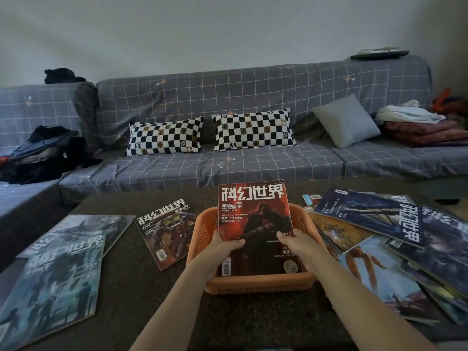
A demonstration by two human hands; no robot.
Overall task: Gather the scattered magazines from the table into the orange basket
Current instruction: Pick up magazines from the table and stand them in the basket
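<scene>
Both hands are closed on the red magazine: the left hand pinches its left edge with the thumb laid across the cover, and the right hand grips the right edge in the same way. The magazine is held tilted, its lower edge down inside the orange basket and its top leaning toward 12 o'clock past the far rim. Such a two-sided hold is probably used so that the floppy cover is kept flat and can be guided between the basket walls, which look only just wider than the magazine.

The basket is set at the centre of the dark table, between the two scatters, presumably so that each can be reached alike.

One magazine is counted in the basket. At 9 o'clock of it, one brown-covered magazine lies just beside the rim. Farther out, toward 8 o'clock, two teal-grey magazines overlap. At 3 o'clock a fanned heap is spread, in which at least six covers can be made out; the exact count cannot be told because of the overlaps. By this count the task is judged barely begun.
</scene>
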